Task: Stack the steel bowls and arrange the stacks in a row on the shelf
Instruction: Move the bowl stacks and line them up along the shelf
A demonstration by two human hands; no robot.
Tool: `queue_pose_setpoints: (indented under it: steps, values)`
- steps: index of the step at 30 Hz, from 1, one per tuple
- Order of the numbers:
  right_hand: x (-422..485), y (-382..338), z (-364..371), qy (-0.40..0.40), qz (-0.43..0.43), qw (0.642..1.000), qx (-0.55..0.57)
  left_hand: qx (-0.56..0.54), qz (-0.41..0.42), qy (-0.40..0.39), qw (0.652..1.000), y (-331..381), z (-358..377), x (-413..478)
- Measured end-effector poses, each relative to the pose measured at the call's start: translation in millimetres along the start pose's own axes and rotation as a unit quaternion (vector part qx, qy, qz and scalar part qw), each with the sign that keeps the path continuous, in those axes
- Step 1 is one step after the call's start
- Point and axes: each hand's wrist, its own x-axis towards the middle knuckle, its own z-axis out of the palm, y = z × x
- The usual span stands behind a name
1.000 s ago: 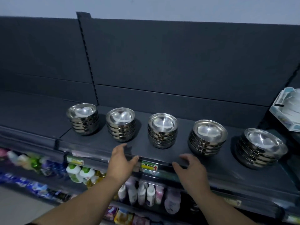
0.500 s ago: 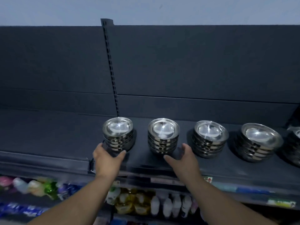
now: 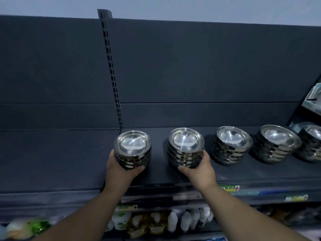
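Up front, a leftmost stack of steel bowls (image 3: 132,148) is sitting near the left end of a dark shelf (image 3: 52,162), just right of a slotted upright (image 3: 111,66), with the left hand (image 3: 119,171) wrapping around its lower bowls. The thumb is curling across the front of the base, while the fingers are disappearing behind the stack's far side. Beside it, the right hand (image 3: 199,171) is gripping the second stack (image 3: 185,146) the same way, with its thumb in front and its fingers curving around the right flank. Both hands are covering the bottom bowls, so it is unclear whether either stack is resting on the shelf or being lifted. Every bowl is facing mouth up and each stack is rising vertically, though the second stack's top bowl is sitting slightly askew. The row is running left to right along the shelf: a third stack (image 3: 231,145) and a fourth stack (image 3: 278,143) are standing apart from each other, and a fifth stack (image 3: 312,141) is being cut off by the right edge. Below, blurred bottles (image 3: 187,221) are lining a lower shelf under price labels (image 3: 230,188) too smeared to read.
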Motion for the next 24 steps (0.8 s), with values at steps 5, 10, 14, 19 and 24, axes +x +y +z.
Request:
queue_pose_setpoints:
  steps: [5, 10, 14, 19, 24]
  values:
    - [7, 3, 6, -0.005, 0.011, 1.000, -0.002, -0.025, 0.010, -0.031, 0.999, 1, 2, 6]
    - [9, 5, 14, -0.002, 0.006, 1.000, 0.022, -0.026, 0.005, -0.039, 0.999, 0, 2, 11]
    - [12, 5, 18, 0.000, -0.003, 0.999, 0.032, -0.028, 0.017, -0.047, 0.998, -1, 1, 13]
    - [17, 4, 23, 0.002, -0.009, 0.999, 0.040, -0.020, 0.029, -0.047, 0.998, -9, 1, 17]
    - [21, 3, 26, 0.007, -0.012, 0.999, 0.039, -0.014, 0.025, -0.040, 0.999, -11, 4, 18]
